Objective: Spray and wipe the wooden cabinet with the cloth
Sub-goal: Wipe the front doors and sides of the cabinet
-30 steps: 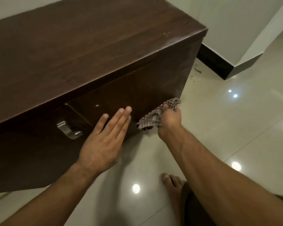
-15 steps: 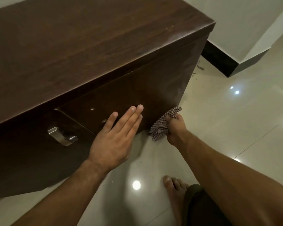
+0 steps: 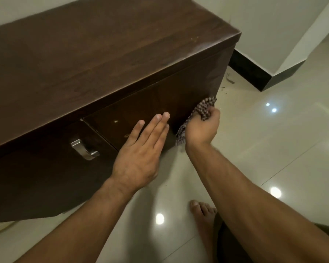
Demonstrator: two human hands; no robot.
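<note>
A low dark wooden cabinet (image 3: 95, 59) fills the upper left of the head view, with two front doors. My right hand (image 3: 202, 128) grips a bunched checked cloth (image 3: 204, 108) and presses it against the lower right corner of the right door. My left hand (image 3: 141, 150) lies flat with fingers extended on the same door, just left of the cloth. No spray bottle is in view.
A metal handle (image 3: 84, 149) sticks out of the left door. Glossy pale floor tiles (image 3: 273, 149) spread to the right and below. My bare foot (image 3: 202, 211) stands near the bottom. A white wall with dark skirting (image 3: 254, 73) runs behind the cabinet's right end.
My right hand has carried the cloth rightward and slightly up along the door's lower edge to its right corner. My left hand stays flat on the door.
</note>
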